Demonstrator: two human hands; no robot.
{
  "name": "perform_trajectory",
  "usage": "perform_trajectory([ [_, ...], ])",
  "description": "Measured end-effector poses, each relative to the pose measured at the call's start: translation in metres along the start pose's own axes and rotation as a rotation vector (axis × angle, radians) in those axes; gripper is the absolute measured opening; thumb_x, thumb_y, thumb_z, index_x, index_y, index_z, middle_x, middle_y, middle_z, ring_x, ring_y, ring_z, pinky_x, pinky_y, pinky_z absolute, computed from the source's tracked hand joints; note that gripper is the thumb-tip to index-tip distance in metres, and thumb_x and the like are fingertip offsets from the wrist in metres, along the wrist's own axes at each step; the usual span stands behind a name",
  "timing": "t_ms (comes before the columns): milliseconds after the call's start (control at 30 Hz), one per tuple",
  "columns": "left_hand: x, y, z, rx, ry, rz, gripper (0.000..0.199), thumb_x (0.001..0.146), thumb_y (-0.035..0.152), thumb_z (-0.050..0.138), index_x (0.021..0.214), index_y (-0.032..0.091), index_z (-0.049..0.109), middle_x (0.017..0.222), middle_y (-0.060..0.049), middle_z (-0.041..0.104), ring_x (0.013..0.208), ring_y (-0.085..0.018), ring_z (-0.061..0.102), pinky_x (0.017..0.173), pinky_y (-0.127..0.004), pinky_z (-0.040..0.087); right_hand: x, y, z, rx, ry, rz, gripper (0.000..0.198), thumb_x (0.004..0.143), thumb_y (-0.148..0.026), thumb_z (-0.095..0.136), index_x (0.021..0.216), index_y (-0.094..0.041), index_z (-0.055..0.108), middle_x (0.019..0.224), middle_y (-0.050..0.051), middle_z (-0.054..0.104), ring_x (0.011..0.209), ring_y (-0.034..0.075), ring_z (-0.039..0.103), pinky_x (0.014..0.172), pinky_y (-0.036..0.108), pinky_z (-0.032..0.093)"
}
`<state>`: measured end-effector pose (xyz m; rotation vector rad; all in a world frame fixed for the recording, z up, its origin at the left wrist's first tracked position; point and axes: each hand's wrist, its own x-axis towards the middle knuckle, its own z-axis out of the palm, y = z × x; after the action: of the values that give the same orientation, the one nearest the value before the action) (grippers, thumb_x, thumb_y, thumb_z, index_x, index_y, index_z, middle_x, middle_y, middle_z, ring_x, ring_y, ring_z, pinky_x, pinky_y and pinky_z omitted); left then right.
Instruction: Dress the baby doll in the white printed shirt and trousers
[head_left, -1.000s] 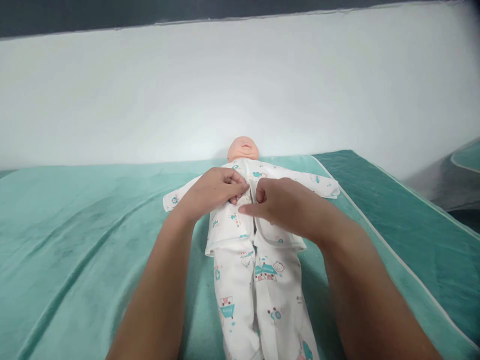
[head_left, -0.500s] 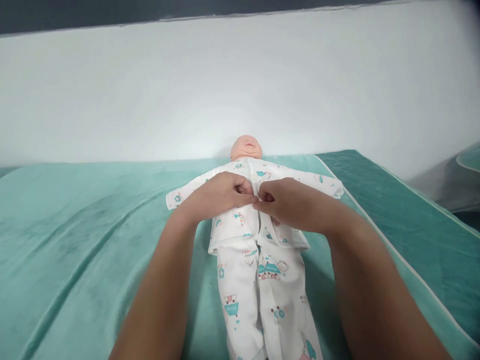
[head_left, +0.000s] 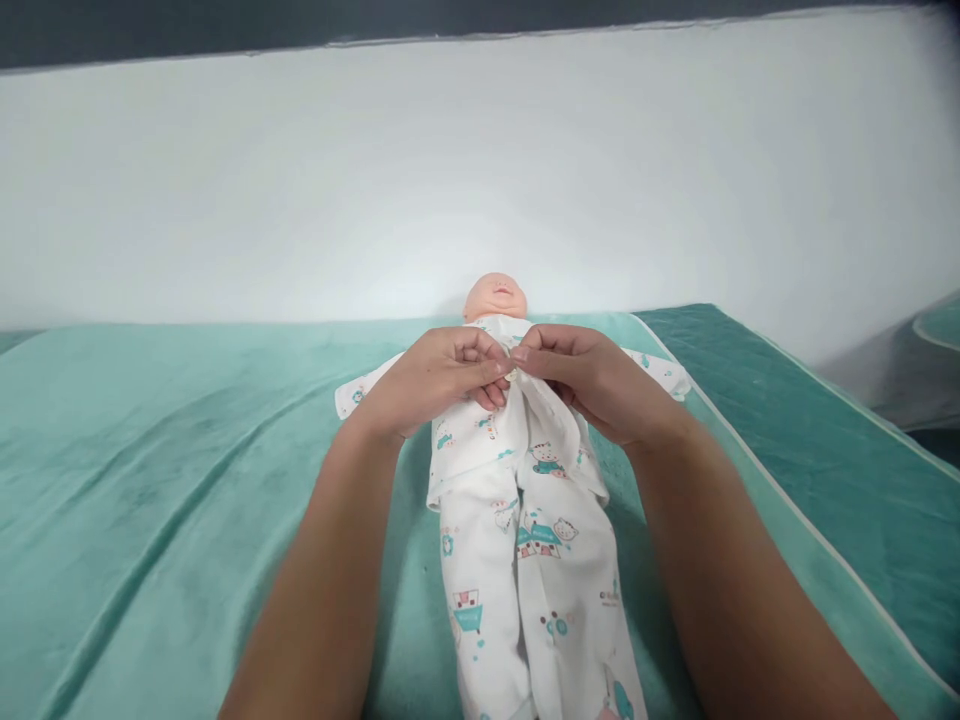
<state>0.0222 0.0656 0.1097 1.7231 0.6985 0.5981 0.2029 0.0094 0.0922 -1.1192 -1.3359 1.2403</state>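
A baby doll [head_left: 496, 296] lies on its back with its arms spread, dressed in a white printed jacket [head_left: 474, 450] and matching trousers [head_left: 566, 590]. Over its chest, my left hand [head_left: 457, 378] is closed, pinching the jacket's front edge near a small pale button [head_left: 512, 377]. My right hand [head_left: 585, 372] pinches the other front edge, its thumb and fingertips almost touching those of the left. The cloth between the hands is lifted and creased. Fingers cover part of the front opening, so I cannot tell whether the button is through its hole.
A light green cover [head_left: 187, 480] with long wrinkles lies under the doll. To the right, a darker green cover [head_left: 795, 440] meets it along a pale edge. A white wall [head_left: 480, 160] rises close behind the doll's head.
Both hands have moved up the chest and raised the jacket front, pulling its hem inward. The fingers have shifted, and a button now shows between them.
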Motion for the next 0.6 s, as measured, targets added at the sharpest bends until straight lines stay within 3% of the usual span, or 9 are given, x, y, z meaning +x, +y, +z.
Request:
perform_trajectory([
  [367,0.0046,-0.0068,-0.0036,-0.094,-0.075,-0.022,0.016,0.081,0.030,0.071,0.079,0.015,0.064,0.068,-0.002,0.068,0.061,-0.012,0.065,0.061,-0.025,0.053,0.0052,0.0063,-0.0009,0.039,-0.021,0.004,0.035,0.082,-0.039,0.071,0.062,-0.019,0.051,0.054,-0.004,0.049,0.047,0.008,0.043,0.042,0.021,0.031],
  [600,0.0064,-0.0085,-0.0030,-0.103,-0.071,-0.033,0.012,0.082,0.023,0.068,0.079,0.016,0.059,0.065,0.000,0.066,0.058,-0.010,0.063,0.058,-0.023,0.051,0.0056,0.0052,0.0003,0.007,-0.051,0.053,0.038,0.085,-0.048,0.067,0.066,-0.018,0.053,0.058,0.000,0.062,0.045,0.009,0.054,0.040,0.020,0.035],
])
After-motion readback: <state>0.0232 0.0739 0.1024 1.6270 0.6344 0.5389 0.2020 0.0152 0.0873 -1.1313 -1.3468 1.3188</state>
